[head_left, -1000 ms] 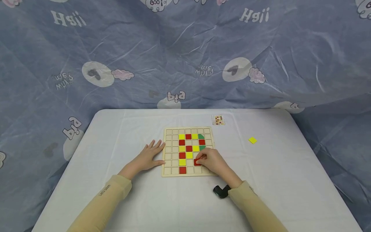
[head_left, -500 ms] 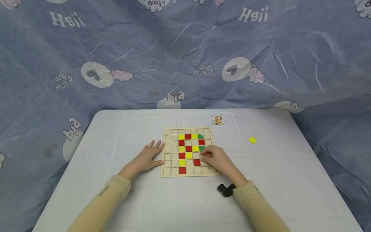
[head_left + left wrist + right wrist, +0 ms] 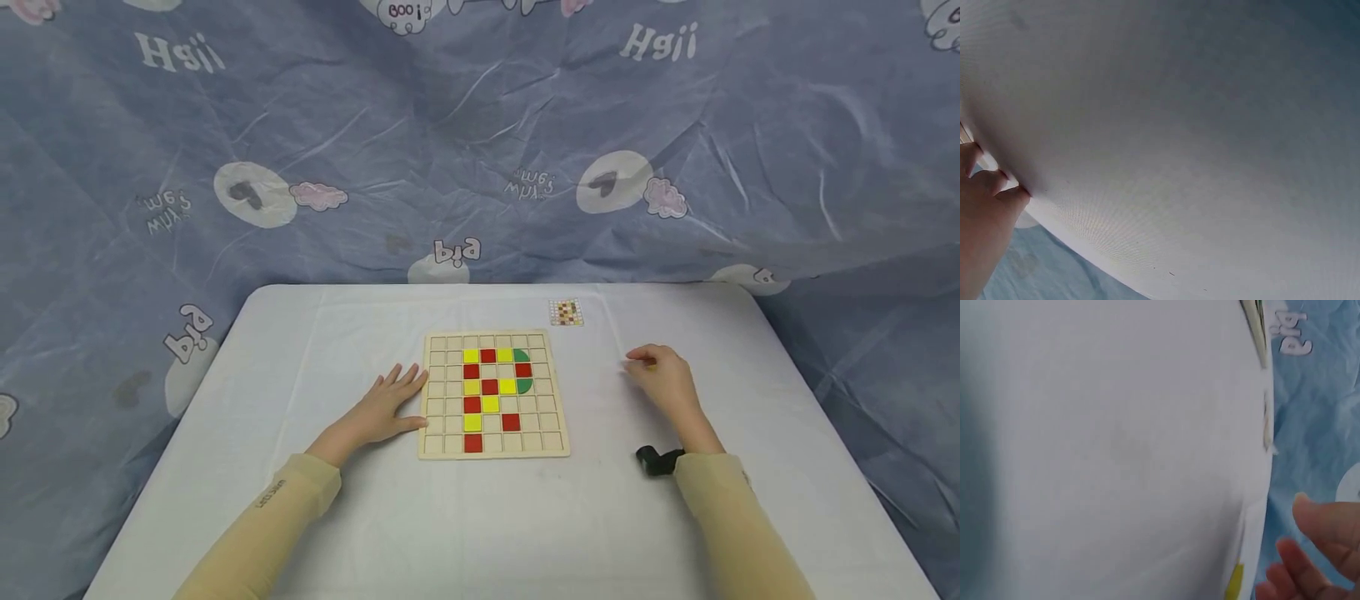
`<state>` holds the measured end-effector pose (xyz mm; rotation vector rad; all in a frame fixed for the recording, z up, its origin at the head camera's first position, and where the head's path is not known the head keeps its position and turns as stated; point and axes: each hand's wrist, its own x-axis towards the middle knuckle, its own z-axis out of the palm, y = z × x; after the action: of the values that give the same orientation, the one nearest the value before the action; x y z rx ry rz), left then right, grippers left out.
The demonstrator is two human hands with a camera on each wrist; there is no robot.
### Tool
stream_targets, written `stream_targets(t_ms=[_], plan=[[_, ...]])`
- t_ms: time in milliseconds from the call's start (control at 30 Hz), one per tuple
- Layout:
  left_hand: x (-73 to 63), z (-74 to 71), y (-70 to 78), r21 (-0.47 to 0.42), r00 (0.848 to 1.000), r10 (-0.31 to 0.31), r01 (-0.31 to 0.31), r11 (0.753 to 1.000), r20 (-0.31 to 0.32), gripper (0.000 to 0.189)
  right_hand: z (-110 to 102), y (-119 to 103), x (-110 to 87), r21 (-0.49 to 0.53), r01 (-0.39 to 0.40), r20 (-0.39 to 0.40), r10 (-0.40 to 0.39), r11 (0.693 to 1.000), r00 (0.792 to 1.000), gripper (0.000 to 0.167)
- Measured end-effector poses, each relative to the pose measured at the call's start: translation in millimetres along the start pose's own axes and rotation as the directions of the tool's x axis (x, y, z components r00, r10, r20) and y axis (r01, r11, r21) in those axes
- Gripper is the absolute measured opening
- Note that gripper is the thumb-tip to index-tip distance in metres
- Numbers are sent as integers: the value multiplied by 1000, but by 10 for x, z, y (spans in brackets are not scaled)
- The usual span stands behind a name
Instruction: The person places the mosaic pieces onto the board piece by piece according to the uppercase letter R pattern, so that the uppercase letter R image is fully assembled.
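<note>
A wooden grid board (image 3: 557, 417) lies mid-table with red, yellow and green tiles in its cells. One red tile (image 3: 511, 422) sits by itself at the lower right of the pattern. My left hand (image 3: 382, 408) rests against the board's left edge, fingers spread; in the left wrist view its fingertips (image 3: 1016, 192) touch the white cloth. To the right of the board hovers my right hand (image 3: 663, 383), thumb and fingers apart. A loose yellow tile (image 3: 1235, 581) lies on the cloth close to that hand, mostly hidden by the fingers in the head view.
A small printed pattern card (image 3: 566, 312) lies behind the board. The black wrist camera (image 3: 658, 461) shows at the right cuff. White cloth covers the table (image 3: 360, 517), and a blue patterned sheet (image 3: 480, 150) hangs behind it.
My right hand has let go of the red tile on the board and moved right, over to the loose yellow tile. The left hand stays at the board's edge.
</note>
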<state>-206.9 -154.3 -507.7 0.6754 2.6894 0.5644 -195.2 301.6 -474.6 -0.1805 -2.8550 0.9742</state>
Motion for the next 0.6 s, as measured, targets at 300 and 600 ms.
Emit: stream_targets(t_ms=[300, 600], plan=[[9, 8, 4, 4, 1000, -3, 3, 1000, -6, 88, -3, 250, 100, -27, -294, -29, 293, 955, 956, 51], [5, 7, 6, -1, 1000, -11, 11, 1000, 2, 88, -17, 285, 86, -54, -286, -2, 286, 957, 958, 40]])
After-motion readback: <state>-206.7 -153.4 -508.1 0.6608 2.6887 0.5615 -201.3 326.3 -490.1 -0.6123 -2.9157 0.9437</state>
